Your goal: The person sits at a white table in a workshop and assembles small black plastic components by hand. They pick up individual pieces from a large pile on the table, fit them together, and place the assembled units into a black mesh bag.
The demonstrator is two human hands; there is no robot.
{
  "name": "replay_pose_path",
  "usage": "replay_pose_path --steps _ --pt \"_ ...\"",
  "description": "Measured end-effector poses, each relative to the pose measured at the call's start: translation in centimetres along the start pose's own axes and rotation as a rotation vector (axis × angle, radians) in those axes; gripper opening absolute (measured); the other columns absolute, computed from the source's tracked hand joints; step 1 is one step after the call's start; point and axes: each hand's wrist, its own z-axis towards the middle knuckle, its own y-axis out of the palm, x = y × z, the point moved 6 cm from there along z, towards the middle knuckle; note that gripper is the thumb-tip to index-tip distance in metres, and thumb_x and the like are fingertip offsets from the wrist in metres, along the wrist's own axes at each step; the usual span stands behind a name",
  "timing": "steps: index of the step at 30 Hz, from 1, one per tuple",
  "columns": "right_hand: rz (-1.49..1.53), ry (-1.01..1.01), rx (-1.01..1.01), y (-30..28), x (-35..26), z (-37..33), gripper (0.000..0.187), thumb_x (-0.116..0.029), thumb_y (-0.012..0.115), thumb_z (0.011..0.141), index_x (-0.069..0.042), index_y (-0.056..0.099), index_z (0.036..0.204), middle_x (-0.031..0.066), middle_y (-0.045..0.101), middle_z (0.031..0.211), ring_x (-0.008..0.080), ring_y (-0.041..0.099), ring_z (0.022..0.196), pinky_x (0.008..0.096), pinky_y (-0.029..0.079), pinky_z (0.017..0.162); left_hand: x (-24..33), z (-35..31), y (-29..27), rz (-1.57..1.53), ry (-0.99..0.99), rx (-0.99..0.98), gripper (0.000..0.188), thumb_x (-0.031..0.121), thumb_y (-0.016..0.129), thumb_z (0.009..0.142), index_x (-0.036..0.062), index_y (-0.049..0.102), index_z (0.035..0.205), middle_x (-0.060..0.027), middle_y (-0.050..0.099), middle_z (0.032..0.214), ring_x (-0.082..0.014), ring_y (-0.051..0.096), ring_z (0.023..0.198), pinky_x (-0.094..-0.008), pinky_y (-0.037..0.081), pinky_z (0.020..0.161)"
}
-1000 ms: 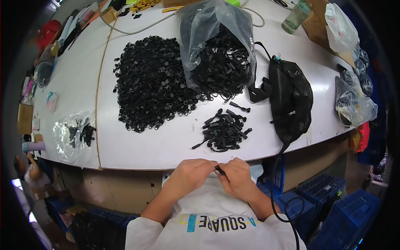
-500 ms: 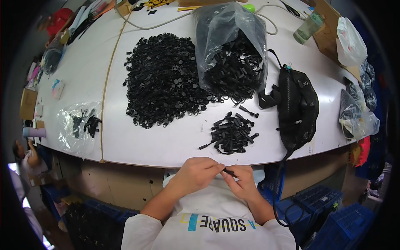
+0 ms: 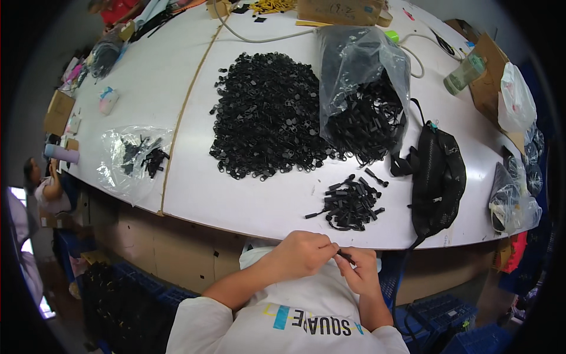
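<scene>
In front of my body, just off the table's near edge, both hands meet at a small black zipper pull (image 3: 345,255). My left hand (image 3: 303,253) is closed, thumb and fingertips pinching at one end of it. Bent around the other end is my right hand (image 3: 361,270), its thumb pressed along the piece. Fingers hide much of the part. Beyond my hands a small heap of black zipper pulls (image 3: 352,203) lies on the white table (image 3: 247,206). Farther off spreads a large pile of black looped pieces (image 3: 268,115), beside a clear plastic bag (image 3: 348,56) spilling more black pulls.
A black mesh bag (image 3: 439,180) with a strap lies to the right. Farther right are a greenish bottle (image 3: 464,75) and plastic bags (image 3: 517,97). An open clear bag (image 3: 112,177) with black pieces sits left. A person (image 3: 50,189) is at the far left; blue crates (image 3: 439,310) stand below.
The view has shifted, so the table and piles appear farther right. My hands stay together on the black zipper pull, with only slight finger movement.
</scene>
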Motion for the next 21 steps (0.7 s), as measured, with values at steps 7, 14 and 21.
replay_pose_path --steps 7,14,21 --pt "-0.235 -0.18 -0.046 0.2 -0.8 0.5 0.01 -0.005 0.064 0.077 0.001 0.064 0.085 0.0126 0.059 0.062 0.0281 0.057 0.054 0.0376 0.042 0.053 -0.3 -0.5 0.5 -0.006 -0.054 -0.062 0.022 0.002 0.064 0.072 -0.001 0.064 0.093 -0.009 0.064 0.078 -0.0242 0.063 0.065 -0.0324 0.052 0.056" --pt "-0.606 -0.311 0.0 0.5 -2.1 0.6 0.016 -0.004 0.067 0.067 -0.002 0.059 0.081 0.0095 0.055 0.062 0.0288 0.053 0.057 0.0397 0.04 0.054 0.1 -0.4 0.4 -0.166 -0.132 0.069 0.027 0.0 0.062 0.079 -0.0032 0.062 0.105 -0.0134 0.066 0.091 -0.0277 0.066 0.078 -0.0345 0.054 0.066" --pt "-0.605 -0.346 0.063 0.4 -2.4 0.7 0.017 -0.005 0.068 0.067 -0.003 0.059 0.081 0.0086 0.054 0.061 0.0271 0.052 0.054 0.0374 0.039 0.052 -1.0 0.3 0.0 -0.258 -0.228 0.086 0.022 -0.001 0.066 0.076 -0.0025 0.066 0.098 -0.0138 0.068 0.085 -0.0267 0.067 0.071 -0.0308 0.055 0.063"
